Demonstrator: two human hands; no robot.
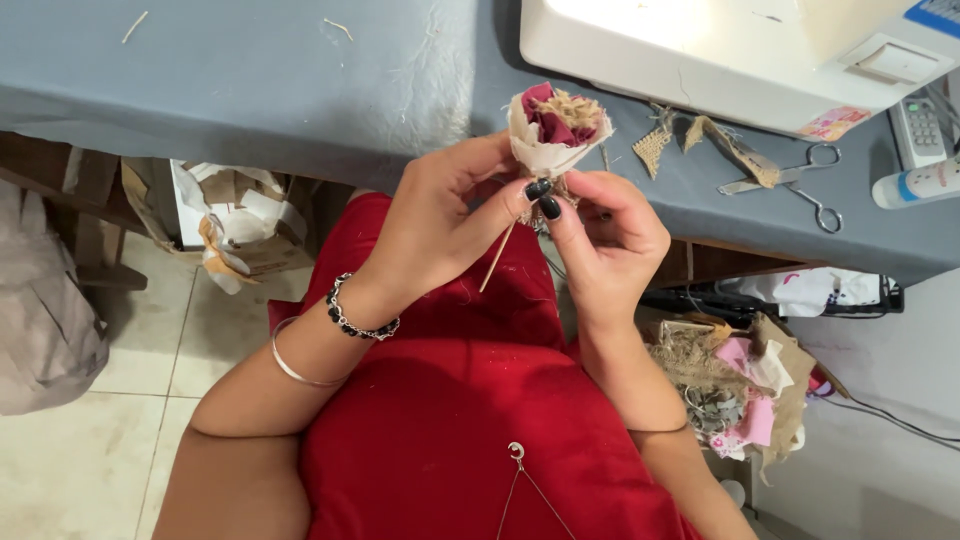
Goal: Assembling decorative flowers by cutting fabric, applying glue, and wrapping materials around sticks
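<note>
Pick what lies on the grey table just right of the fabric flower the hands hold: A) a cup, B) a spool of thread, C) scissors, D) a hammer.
C: scissors lie on the grey table right of the flower, by burlap scraps, while the left hand and right hand pinch the flower's base.

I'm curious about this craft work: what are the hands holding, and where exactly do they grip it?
Both the left hand and right hand pinch a small fabric flower at its gathered base, just above its thin wooden stick.
</note>
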